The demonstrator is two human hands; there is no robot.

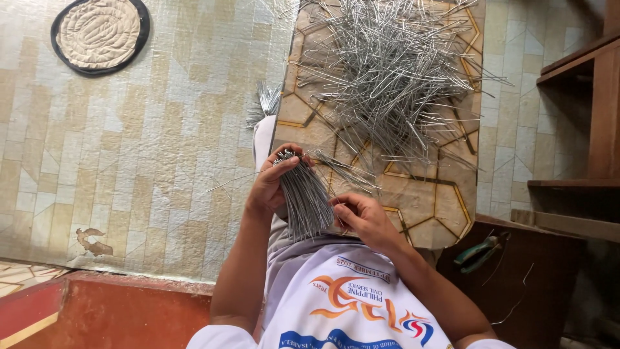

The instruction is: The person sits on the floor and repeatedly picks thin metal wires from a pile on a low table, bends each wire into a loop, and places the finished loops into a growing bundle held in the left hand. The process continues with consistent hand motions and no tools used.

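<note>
My left hand (270, 184) is closed round a thick bundle of thin grey metal wires (305, 197), gripping it near its upper end. The bundle slants down toward my lap. My right hand (359, 218) rests against the lower right side of the bundle, fingers curled on its wires. A few loose wires (345, 171) stick out to the right just above my right hand. Further ahead, a big tangled heap of the same bent wires (387, 71) covers the far half of a board (423, 207) with a brown hexagon pattern.
Another small bunch of wires (265, 103) lies off the board's left edge. Green-handled pliers (479, 251) lie on a dark surface at my right. Wooden steps (581, 123) stand at the far right. A round quilted mat (100, 33) lies on the patterned floor at top left.
</note>
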